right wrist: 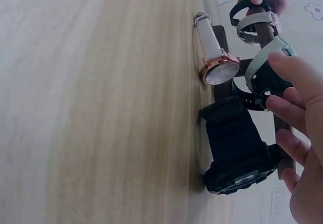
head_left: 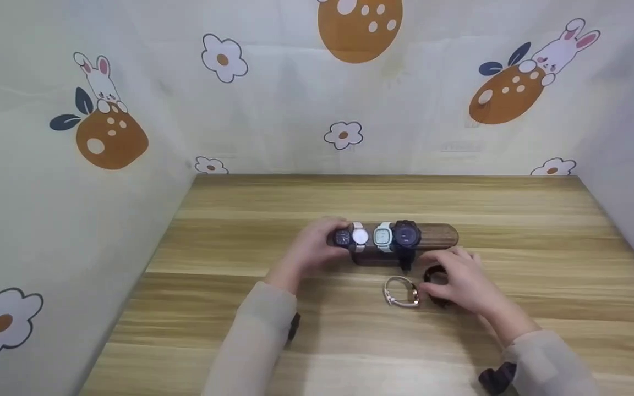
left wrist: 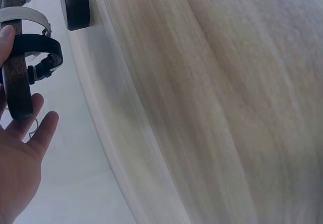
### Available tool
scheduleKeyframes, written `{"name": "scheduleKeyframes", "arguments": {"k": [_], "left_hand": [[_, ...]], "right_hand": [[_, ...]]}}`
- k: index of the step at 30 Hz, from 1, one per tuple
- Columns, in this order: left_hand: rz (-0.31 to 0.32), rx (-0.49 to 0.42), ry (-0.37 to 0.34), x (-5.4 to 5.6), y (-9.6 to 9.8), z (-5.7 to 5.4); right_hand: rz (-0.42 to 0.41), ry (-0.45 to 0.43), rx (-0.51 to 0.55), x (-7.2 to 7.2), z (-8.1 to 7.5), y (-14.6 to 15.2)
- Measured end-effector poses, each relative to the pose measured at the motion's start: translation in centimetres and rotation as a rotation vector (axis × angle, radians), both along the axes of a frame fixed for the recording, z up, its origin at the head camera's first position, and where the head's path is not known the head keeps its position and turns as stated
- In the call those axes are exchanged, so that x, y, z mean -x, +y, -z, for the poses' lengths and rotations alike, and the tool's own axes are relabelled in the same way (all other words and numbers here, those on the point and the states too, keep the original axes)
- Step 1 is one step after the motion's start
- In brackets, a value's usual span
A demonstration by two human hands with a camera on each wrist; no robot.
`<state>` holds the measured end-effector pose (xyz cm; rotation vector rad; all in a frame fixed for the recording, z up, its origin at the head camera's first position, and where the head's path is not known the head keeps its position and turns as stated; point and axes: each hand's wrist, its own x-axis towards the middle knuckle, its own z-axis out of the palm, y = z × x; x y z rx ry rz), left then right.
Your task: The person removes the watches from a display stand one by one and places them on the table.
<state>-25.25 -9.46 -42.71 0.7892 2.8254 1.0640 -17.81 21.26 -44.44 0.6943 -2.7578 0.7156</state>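
Observation:
A dark wooden watch stand [head_left: 439, 235] carries several watches: a small black watch [head_left: 342, 237], a white-strapped watch [head_left: 360, 236], a mint-green watch [head_left: 383, 236] and a large black watch [head_left: 406, 235]. My left hand [head_left: 317, 245] grips the stand's left end, thumb against the small black watch's strap [left wrist: 35, 43]. Beside the stand, my right hand [head_left: 463, 278] hovers with thumb and fingers apart around another black watch [right wrist: 234, 143] on the table. No contact with it shows. A white-strapped watch with a rose-gold case [right wrist: 220, 68] lies just left of that hand.
The wood-grain table [head_left: 273, 203] runs back to a wall covering [head_left: 284, 110] printed with rabbits, oranges and flowers. Similar covering encloses both sides. A dark wrist device [head_left: 497, 378] sits by the right sleeve.

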Motion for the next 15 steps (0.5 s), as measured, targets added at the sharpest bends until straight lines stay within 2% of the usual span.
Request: {"name": "scheduleKeyframes", "arguments": {"k": [7, 15], "left_hand": [[0.009, -0.013, 0.013, 0.1, 0.0, 0.1], [0.004, -0.011, -0.009, 0.0, 0.0, -0.1]], "right_hand": [[0.034, 0.040, 0.056, 0.3, -0.8, 0.3], [0.051, 0.050, 0.090, 0.6, -1.2, 0.2]]}}
